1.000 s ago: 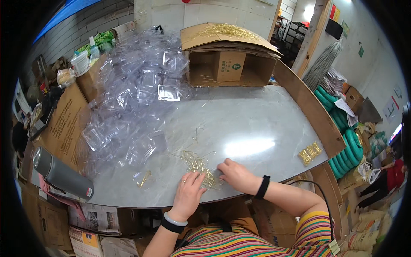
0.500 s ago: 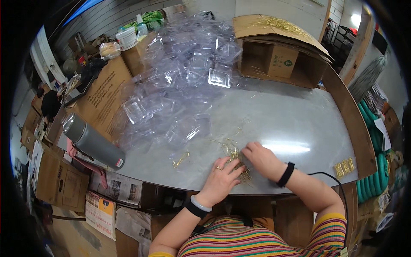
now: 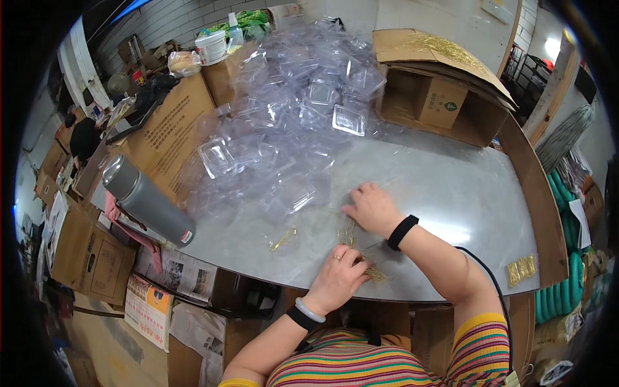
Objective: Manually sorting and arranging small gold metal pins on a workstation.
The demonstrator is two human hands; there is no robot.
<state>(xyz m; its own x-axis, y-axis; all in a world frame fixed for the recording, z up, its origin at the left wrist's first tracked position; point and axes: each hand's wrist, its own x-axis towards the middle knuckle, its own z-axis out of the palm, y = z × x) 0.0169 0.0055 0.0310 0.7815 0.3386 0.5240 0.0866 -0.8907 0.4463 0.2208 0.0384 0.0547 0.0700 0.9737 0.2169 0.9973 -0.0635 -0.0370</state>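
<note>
Near the table's front edge, my left hand (image 3: 338,278) is curled over a bunch of thin gold wire pieces (image 3: 374,273), whose ends poke out beside its fingertips. Farther out and to the right, my right hand (image 3: 374,210) reaches low over the tabletop with its fingers bent down; whatever they pinch is hidden. Between the hands lie loose gold wires (image 3: 348,235). Another few gold wires (image 3: 282,239) rest to the left of my left hand.
A big heap of clear plastic trays (image 3: 277,129) covers the metal table's (image 3: 490,193) back left. A grey bottle (image 3: 145,200) stands at the left edge. At the back right is an open cardboard box (image 3: 442,97); gold bundles (image 3: 521,269) lie at the right edge.
My right hand has moved away from the wire bunch, outward and slightly left. My left hand has closed further over the bunch. The whole view has shifted a little.
</note>
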